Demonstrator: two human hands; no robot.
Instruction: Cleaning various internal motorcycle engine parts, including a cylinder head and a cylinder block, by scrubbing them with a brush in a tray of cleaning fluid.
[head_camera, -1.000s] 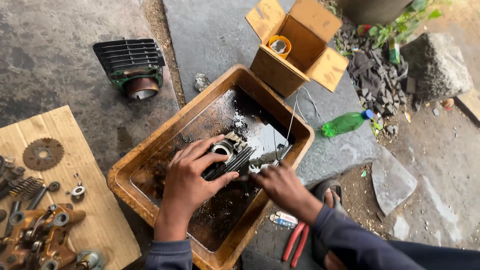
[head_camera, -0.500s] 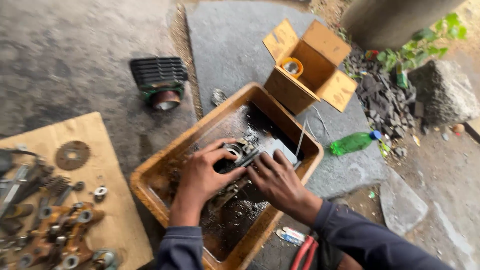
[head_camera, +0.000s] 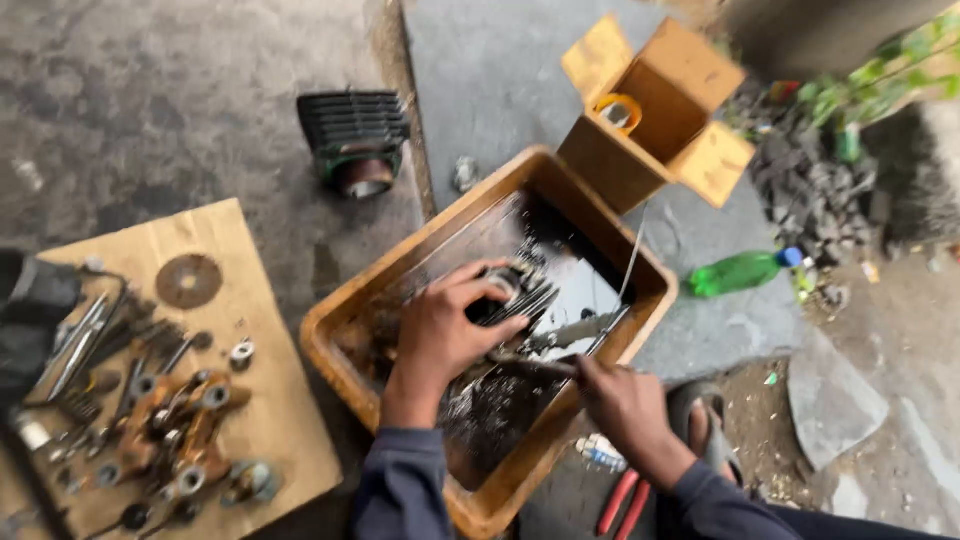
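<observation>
My left hand (head_camera: 440, 335) is spread over a finned, dark metal engine part (head_camera: 520, 295), fingers curled round its top and gripping it inside the rusty orange rectangular metal tray (head_camera: 345, 345), near the tray's middle. My right hand (head_camera: 625, 400) hangs over the tray's near-right edge, fingers closed tight round the handle of a thin grey metal tool (head_camera: 560, 345); the picture is blurred, so I think it is a brush or scraper but cannot say which. Its far end lies against the finned part. The tray's floor is black and wet-looking.

Touching the tray's far-right corner stands an open tan cardboard box (head_camera: 660, 110) with an orange ring-shaped piece (head_camera: 620, 110) inside. A green plastic bottle with a blue cap (head_camera: 745, 272) lies on the concrete just beside the tray's right edge. Beyond the tray's far-left edge sits a black finned engine cylinder (head_camera: 355, 140). To the left, a brown cardboard sheet (head_camera: 265, 420) carries a rusty round disc (head_camera: 189, 281) and a heap of small metal parts (head_camera: 150, 410). Red-handled pliers (head_camera: 620, 505) lie by the tray's near corner.
</observation>
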